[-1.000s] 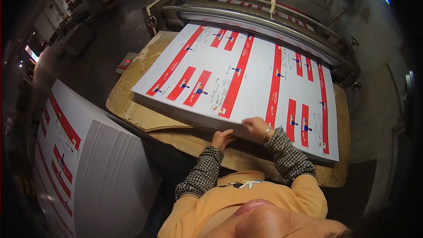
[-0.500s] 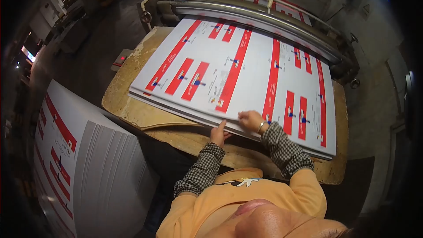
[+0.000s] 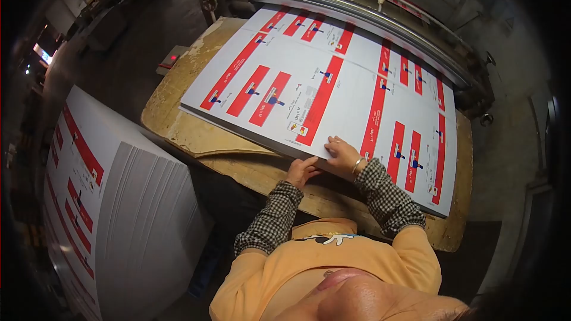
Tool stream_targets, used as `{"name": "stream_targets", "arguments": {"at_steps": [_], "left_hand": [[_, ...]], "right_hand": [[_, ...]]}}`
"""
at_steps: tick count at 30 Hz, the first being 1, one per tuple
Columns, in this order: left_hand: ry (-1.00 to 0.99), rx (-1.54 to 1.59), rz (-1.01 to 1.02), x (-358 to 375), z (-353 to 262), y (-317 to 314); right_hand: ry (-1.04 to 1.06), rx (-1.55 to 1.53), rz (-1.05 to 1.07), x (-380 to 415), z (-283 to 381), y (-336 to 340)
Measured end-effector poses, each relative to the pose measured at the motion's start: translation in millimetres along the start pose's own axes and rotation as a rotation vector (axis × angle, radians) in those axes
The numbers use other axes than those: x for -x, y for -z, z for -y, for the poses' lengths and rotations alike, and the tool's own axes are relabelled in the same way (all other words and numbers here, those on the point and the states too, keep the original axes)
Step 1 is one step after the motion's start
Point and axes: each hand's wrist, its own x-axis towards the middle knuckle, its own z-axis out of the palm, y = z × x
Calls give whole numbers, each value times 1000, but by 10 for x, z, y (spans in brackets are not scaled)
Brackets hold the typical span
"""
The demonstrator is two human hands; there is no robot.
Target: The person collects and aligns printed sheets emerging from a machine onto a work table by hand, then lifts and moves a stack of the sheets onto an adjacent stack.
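A stack of large white printed sheets [image 3: 238, 110] with red bars lies on the worn wooden feed table. Its top sheets overlap, with a seam across them near the roller. My right hand [image 3: 343, 156], wearing a bracelet and a ring, is closed at the near edge of the top printed sheet, fingers on top; the thumb is mostly hidden. Just left of it, my left hand [image 3: 302, 170] rests against the same edge with fingers stretched out and pointing right. Both forearms wear checked sleeve covers.
A metal roller [image 3: 333, 12] of a machine spans the table's far side, with a pale pipe above. The wooden table [image 3: 172, 104] has a worn, curved front edge. At lower left stands a tall stack of printed board [image 3: 140, 214]. A small box with a red light [image 3: 169, 62] sits beside the table.
A printed sheet has moved away toward the roller, and a seam between sheets now shows. Both hands stay close together at the near edge. The view has shifted slightly.
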Motion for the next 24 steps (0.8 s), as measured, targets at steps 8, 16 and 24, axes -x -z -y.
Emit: {"name": "stream_targets", "arguments": {"at_steps": [8, 16, 24], "left_hand": [[-83, 71, -319, -105, 161, -105], [-93, -26, -358, -157, 108, -123], [-66, -21, -392, -93, 57, -200]], "right_hand": [[-9, -476, -148, 115, 88, 412], [-99, -362, -19, 88, -69, -64], [-272, -11, -257, -521, -616, -181]]}}
